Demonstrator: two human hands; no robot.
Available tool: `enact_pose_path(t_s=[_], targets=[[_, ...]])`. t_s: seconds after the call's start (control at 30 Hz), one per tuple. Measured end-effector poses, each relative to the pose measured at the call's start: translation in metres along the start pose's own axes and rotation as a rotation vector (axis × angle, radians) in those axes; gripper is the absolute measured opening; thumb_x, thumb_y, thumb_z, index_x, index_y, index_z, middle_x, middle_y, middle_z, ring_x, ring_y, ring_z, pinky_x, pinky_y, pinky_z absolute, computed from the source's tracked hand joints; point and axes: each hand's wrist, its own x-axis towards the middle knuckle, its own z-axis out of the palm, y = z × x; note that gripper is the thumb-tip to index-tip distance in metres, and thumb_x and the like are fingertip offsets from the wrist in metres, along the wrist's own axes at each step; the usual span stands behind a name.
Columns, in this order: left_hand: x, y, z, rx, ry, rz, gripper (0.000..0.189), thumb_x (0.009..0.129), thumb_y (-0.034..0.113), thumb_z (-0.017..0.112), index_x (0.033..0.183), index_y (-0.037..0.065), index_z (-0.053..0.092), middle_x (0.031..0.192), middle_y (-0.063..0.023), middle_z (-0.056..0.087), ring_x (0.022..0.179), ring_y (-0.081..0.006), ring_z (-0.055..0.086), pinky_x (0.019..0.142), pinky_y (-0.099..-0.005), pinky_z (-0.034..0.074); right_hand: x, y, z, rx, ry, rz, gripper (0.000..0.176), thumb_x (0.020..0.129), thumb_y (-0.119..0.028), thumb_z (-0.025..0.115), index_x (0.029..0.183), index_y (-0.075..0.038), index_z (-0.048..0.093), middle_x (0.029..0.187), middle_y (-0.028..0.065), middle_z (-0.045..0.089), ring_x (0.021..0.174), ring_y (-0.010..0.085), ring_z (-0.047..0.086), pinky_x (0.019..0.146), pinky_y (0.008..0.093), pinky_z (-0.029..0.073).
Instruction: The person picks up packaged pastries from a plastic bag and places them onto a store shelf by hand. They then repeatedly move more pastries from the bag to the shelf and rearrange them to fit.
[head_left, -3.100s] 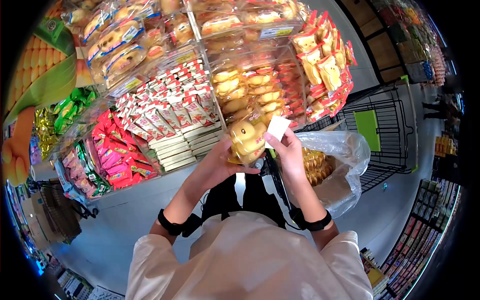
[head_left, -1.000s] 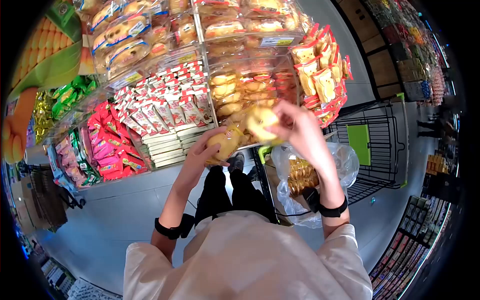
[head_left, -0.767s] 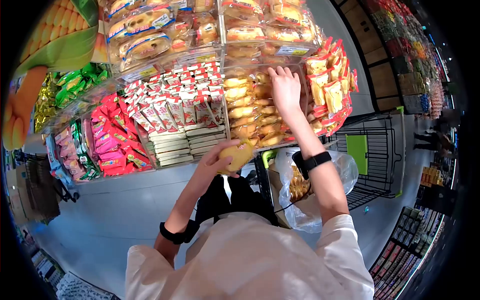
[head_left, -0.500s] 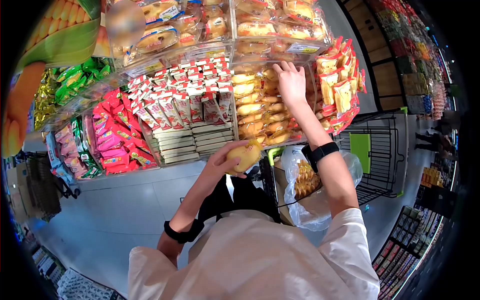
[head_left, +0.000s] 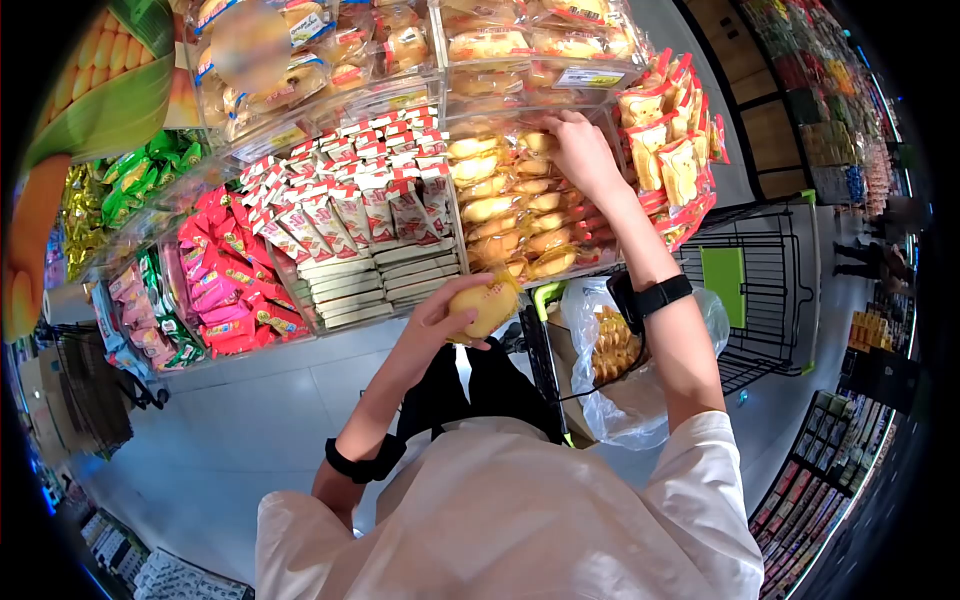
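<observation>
Yellow in its clear wrapper, the wrapped bun [head_left: 485, 305] sits in the left hand [head_left: 437, 322]. The fingers curl around it from underneath and the thumb lies over its near side. From my feed it hangs just below the front edge of the lower shelf, in front of the person's chest and a little left of the cart [head_left: 775, 250].

The right hand [head_left: 580, 152] is raised and reaches into the clear bin [head_left: 575, 262] on the shelf above. Its bent fingers press among the bun packets [head_left: 490, 210] stacked there. It touches the topmost ones, but I cannot tell whether it has closed on one or only rests on them. A black wristband [head_left: 655, 297] circles that forearm.

Left of the bin stand rows of red-and-white packets [head_left: 350, 200] over a stack of cream boxes [head_left: 385, 285]. Further left are pink packets [head_left: 225, 285] and green packets [head_left: 140, 185]. On the bin's right, bear-shaped packets [head_left: 670, 150] hang off the end of the shelf.

Below the right arm, a plastic bag [head_left: 690, 315] lies open in the near end of the cart, with more yellow buns [head_left: 612, 345] piled inside it. The bag is well apart from both hands, and the held bun is the nearer of the two to it. Grey floor [head_left: 240, 420] spreads out under the left arm.
</observation>
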Motion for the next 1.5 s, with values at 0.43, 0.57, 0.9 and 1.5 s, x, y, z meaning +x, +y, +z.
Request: enact_pose_path(t_s=[0.43,0.57,0.9,1.5], targets=[[0.001,0.0,0.0,0.001,0.011,-0.015,0.043,0.087,0.007,0.05,0.13,0.008,0.044,0.124,-0.0102,0.047,0.101,-0.022,0.056,0.076,-0.0346,0.056,-0.019,0.027,0.024,0.382,0.029,0.156,0.03,0.086,-0.021,0.057,0.116,-0.02,0.055,0.111,0.0171,0.052,0.1,0.0351,0.056,0.085,0.0419,0.045],[0.006,0.005,0.005,-0.067,0.024,-0.008,0.043,0.087,0.006,0.052,0.129,0.007,0.041,0.124,-0.0105,0.047,0.101,-0.0226,0.056,0.081,-0.0364,0.054,-0.007,0.033,0.051,0.294,0.025,0.035,0.029,0.085,-0.022,0.057,0.114,-0.025,0.058,0.11,0.0119,0.054,0.107,0.0332,0.052,0.085,0.0423,0.047],[0.077,0.063,0.036,0.594,0.38,0.762,0.035,0.084,0.009,0.06,0.118,0.004,0.053,0.114,-0.0059,0.057,0.108,-0.0138,0.052,0.091,-0.0278,0.041,-0.014,0.025,0.037,0.44,0.003,0.217,0.04,0.079,-0.003,0.051,0.112,-0.024,0.059,0.11,0.0156,0.053,0.1,0.0363,0.055,0.085,0.0415,0.047],[0.222,0.044,0.041,1.447,0.559,0.988,0.03,0.075,0.006,0.063,0.105,0.011,0.059,0.102,-0.0103,0.05,0.086,-0.0288,0.055,0.07,-0.0403,0.046,-0.04,0.025,0.031,0.829,0.108,0.49,0.053,0.08,-0.022,0.064,0.125,-0.004,0.043,0.105,0.0248,0.056,0.099,0.0378,0.056,0.087,0.0415,0.044]])
